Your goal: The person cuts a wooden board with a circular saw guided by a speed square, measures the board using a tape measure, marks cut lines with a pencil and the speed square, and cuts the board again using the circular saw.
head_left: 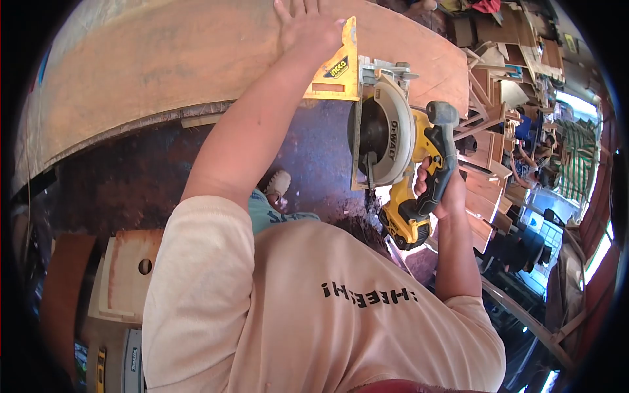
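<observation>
My left hand [311, 31] lies on the brown wooden board [164, 59], its fingers spread and its thumb side at a yellow speed square [341, 69]. The square lies on the board with its lower edge along the board's near edge. My right hand [447, 190] is wrapped round the rear handle of a yellow and black circular saw [396, 131]. The saw's metal base sits at the board's edge, right beside the square. Most of the blade shows below the edge of the board.
Stacked wooden pieces and frames [481, 144] stand at the right. A person [527, 164] is farther back there. At the lower left are a brown curved panel [65, 281], pale cut boards [121, 275] and a yellow level [101, 370]. A foot shows below the board.
</observation>
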`<action>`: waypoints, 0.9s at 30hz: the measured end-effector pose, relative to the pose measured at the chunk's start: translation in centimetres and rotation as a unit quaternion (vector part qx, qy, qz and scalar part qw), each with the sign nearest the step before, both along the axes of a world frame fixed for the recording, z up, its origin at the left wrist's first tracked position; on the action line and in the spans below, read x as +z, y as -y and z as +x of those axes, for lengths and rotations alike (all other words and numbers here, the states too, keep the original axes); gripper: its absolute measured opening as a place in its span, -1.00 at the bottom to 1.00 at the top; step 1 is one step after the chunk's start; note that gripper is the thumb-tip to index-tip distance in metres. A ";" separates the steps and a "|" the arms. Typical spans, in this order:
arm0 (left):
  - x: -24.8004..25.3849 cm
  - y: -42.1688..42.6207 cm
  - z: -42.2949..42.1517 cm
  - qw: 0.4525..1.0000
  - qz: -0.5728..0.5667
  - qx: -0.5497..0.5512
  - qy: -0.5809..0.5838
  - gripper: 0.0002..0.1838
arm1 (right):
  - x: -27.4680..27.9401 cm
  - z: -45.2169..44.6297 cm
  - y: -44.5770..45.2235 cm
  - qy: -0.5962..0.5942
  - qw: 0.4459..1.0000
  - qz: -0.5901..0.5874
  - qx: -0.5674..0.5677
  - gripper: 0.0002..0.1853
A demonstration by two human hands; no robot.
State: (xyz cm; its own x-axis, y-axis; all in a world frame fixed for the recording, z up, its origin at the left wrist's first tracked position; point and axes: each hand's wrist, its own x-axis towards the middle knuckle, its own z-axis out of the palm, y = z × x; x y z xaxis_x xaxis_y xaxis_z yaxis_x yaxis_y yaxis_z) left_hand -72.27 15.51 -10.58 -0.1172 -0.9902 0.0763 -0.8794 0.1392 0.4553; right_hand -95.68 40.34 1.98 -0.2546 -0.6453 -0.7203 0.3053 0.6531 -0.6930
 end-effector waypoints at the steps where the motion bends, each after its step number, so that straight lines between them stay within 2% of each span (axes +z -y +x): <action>1: 0.0 -0.1 0.0 1.000 0.002 -0.002 0.009 -0.20 | 0.0 0.1 0.1 0.000 1.000 -0.002 0.000 -0.33; 17: -0.4 -1.5 0.1 1.000 -0.019 -0.005 0.008 -0.22 | 0.0 0.0 0.6 -0.003 1.000 -0.002 0.016 -0.29; 19: -1.2 -1.6 0.0 0.995 -0.091 0.023 -0.030 -0.22 | 0.1 0.1 0.7 0.005 1.000 -0.003 0.016 -0.28; 20: -1.6 -1.4 -0.1 0.995 -0.092 0.022 -0.031 -0.22 | 0.2 0.3 0.9 0.003 1.000 -0.002 0.018 -0.27; 22: -1.1 -1.6 -0.1 0.997 -0.032 0.020 0.069 -0.33 | 0.1 0.4 1.0 0.000 1.000 -0.003 0.019 -0.26; 27: -1.1 -1.9 0.1 0.997 -0.017 0.010 0.073 -0.29 | 0.0 0.3 1.1 -0.004 1.000 0.006 0.015 -0.26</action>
